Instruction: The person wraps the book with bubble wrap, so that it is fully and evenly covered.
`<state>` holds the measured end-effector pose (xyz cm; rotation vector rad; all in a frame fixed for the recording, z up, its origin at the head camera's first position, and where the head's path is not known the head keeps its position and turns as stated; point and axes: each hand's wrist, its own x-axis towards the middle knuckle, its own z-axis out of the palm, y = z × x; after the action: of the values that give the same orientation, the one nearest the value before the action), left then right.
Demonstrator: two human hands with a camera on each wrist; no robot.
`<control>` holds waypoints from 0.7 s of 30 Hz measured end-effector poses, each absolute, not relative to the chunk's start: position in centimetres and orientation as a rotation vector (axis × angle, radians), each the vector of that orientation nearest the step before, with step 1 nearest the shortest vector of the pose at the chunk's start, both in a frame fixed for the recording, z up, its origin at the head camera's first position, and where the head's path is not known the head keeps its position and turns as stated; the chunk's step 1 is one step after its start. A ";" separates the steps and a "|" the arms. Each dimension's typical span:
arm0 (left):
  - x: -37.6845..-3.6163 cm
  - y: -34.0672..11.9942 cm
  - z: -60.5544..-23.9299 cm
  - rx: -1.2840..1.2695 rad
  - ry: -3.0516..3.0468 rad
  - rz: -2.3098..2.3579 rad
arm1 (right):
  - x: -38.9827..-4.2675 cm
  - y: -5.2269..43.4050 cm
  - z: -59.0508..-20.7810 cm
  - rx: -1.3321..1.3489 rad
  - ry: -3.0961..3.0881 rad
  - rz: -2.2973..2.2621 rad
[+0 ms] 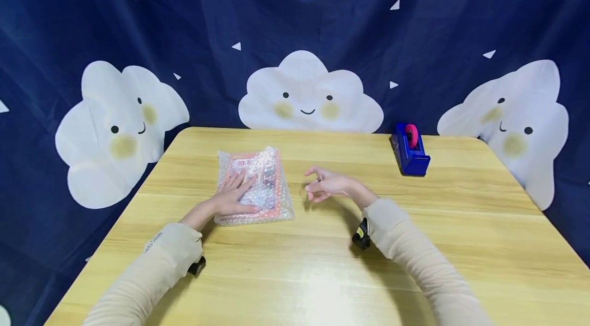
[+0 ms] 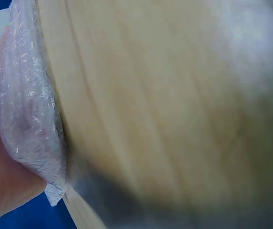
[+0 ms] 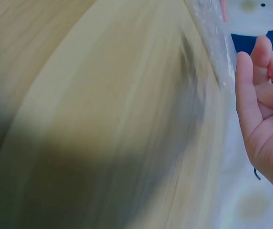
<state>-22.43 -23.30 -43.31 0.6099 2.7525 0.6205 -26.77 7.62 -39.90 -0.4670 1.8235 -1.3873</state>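
Head view: left hand (image 1: 234, 197) flat on bubble-wrapped packet (image 1: 256, 186), right hand (image 1: 324, 186) loosely open, tape dispenser (image 1: 409, 149) beyond.

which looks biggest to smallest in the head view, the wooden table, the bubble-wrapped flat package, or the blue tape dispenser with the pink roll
1. Light wooden table
2. Bubble-wrapped flat package, under the left hand
3. Blue tape dispenser with the pink roll, though it sits farther from the camera
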 end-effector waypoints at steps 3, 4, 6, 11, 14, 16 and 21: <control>-22.4 -23.2 -43.4 0.612 2.755 0.615 | -26.9 7.0 -40.2 -0.492 1.834 -1.406; -22.5 -23.2 -43.4 0.611 2.754 0.612 | -26.9 6.8 -40.3 -0.498 1.844 -1.416; -22.5 -23.2 -43.4 0.609 2.754 0.612 | -26.8 6.4 -40.3 -0.500 1.877 -1.438; -22.5 -23.2 -43.5 0.607 2.752 0.621 | -26.7 5.7 -40.3 -0.480 1.957 -1.498; -22.5 -23.3 -43.4 0.611 2.756 0.619 | -26.7 5.3 -40.4 -0.493 2.005 -1.510; -22.5 -23.3 -43.4 0.611 2.759 0.615 | -26.7 5.2 -40.4 -0.506 2.044 -1.493; -22.5 -23.3 -43.5 0.610 2.755 0.624 | -26.7 5.1 -40.6 -0.498 2.104 -1.422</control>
<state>-22.55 -23.30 -43.48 0.6102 2.7547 0.6243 -26.70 5.08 -40.58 -0.4983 2.1036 -1.4215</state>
